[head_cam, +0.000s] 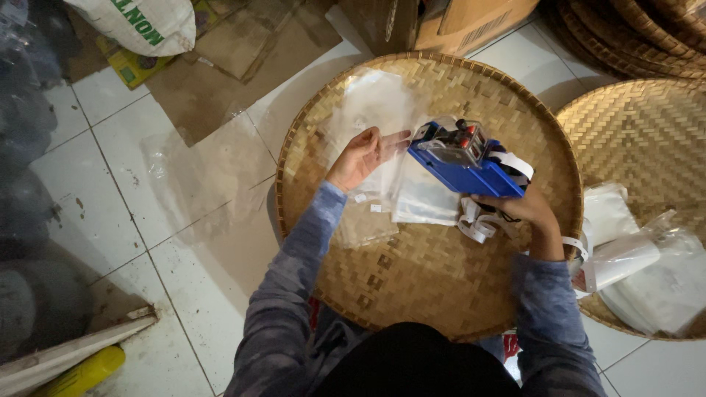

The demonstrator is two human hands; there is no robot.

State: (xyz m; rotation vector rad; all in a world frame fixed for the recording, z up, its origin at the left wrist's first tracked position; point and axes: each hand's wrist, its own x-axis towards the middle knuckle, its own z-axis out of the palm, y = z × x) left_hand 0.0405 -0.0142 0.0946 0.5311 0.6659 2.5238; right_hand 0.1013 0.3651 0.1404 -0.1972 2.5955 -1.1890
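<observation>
Your right hand (523, 209) is closed around the handle of a blue plastic label gun (465, 162). Its nose points down at a clear flat plastic bag (425, 198). Your left hand (362, 156) lies open, fingers pressing on that bag. The bag rests on a big round woven bamboo tray (412, 272) on the white tiled floor (110, 198).

A white sack (140, 23), flattened cardboard (243, 59) and a yellow can (84, 373) lie on the tiled floor (110, 213).
</observation>
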